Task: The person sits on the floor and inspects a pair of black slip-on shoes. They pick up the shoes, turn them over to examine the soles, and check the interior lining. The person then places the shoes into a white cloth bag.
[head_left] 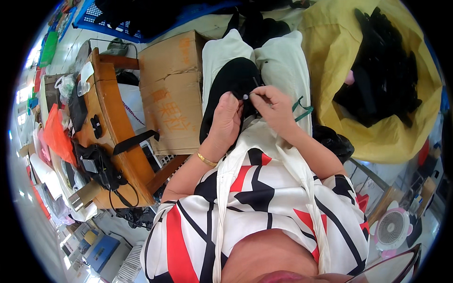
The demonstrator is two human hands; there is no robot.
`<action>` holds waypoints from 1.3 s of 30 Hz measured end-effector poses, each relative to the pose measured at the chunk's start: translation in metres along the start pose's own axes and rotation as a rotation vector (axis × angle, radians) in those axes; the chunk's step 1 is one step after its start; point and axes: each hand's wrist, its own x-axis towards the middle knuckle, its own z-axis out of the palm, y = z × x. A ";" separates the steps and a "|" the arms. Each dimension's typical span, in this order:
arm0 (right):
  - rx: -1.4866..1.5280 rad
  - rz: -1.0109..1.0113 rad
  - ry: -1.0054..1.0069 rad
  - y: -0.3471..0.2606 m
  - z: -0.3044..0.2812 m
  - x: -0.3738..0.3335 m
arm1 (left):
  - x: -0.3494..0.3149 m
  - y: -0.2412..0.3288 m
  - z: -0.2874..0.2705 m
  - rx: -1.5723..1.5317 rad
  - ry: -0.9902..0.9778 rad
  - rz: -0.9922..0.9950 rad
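Across my lap, over a white apron (283, 66), lies a long black fabric piece (238, 70) with a rounded far end. My left hand (227, 115) is closed on its near part, thumb on top, with a gold bangle at the wrist. My right hand (273, 106) pinches close beside the left thumb, against the black fabric. Between the two hands shows a small pale spot (245, 96); a thin dark sliver stands out just beyond the right fingers. What exactly the right fingertips hold is too small to make out. A green cord loop (303, 109) rests by my right wrist.
To the right, a big yellow sack (325, 61) holds a heap of black pieces (382, 70). On the left stand a cardboard box (172, 94) and a wooden table (106, 108) with a black strap and bags. A blue plastic crate (108, 26) is at the far left.
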 end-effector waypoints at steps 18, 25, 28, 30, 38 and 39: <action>0.126 0.425 -0.232 -0.020 -0.023 0.022 | 0.013 0.016 0.033 -0.023 0.457 -0.039; -0.151 0.251 -0.270 -0.018 -0.010 0.027 | 0.011 0.017 0.032 0.057 0.415 0.012; -0.169 0.162 -0.280 -0.015 -0.010 0.028 | 0.010 0.015 0.028 0.049 0.411 0.008; -0.171 0.163 -0.284 -0.014 -0.011 0.028 | 0.010 0.014 0.027 0.053 0.409 0.005; -0.220 0.166 -0.280 -0.018 -0.012 0.029 | 0.010 0.015 0.028 0.062 0.350 0.019; -0.223 0.161 -0.281 -0.018 -0.012 0.029 | 0.010 0.016 0.030 0.066 0.354 0.022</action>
